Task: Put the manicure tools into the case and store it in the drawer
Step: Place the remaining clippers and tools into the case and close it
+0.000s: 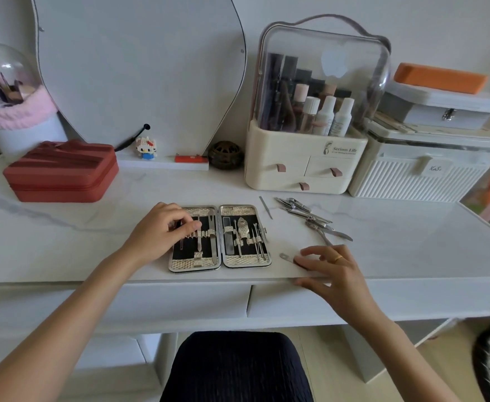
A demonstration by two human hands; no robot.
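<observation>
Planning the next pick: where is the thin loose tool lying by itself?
Head view: the thin tool lies on the tabletop, between the open case and the tool pile.

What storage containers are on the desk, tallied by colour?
Silver, open manicure case: 1
Red zip case: 1
Cream organizer: 1
White boxes: 2
Pink-rimmed brush holder: 1
Total: 6

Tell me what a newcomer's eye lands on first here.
The open manicure case at the desk's front centre, its straps already holding several tools, with the left hand pinching a tool at its left half. Right of it lie loose metal tools; the right hand fingers a small one by the edge.
</observation>
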